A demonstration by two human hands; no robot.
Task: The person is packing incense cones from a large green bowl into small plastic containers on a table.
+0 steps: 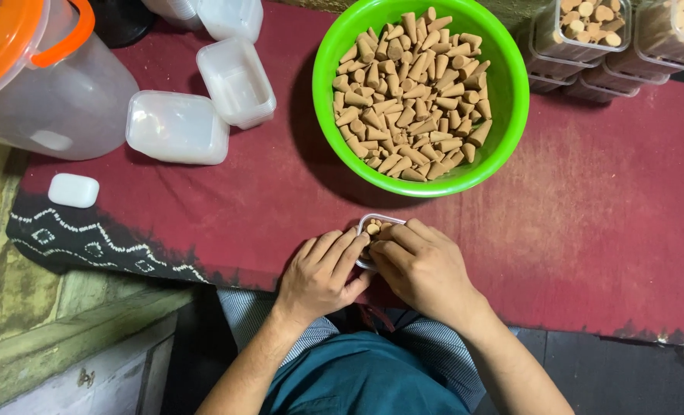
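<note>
Holding a small clear box (374, 224) of tan cones near the table's (588, 230) front edge, the left hand (320, 274) and right hand (423, 267) both keep a clenched grip on it. Fingers hide most of the box. Beyond it sits a green bowl (503, 84) of cones; filled boxes (588, 31) are cut off at top right.

Red cloth (588, 230) bears green bowl (511, 84); clear boxes (177, 127).

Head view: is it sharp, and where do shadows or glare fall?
Head view: sharp throughout, evenly lit; the green bowl casts a dark shadow leftward on the red cloth; faint sheen on the bowl's rim; both hands unblurred at the small box.
</note>
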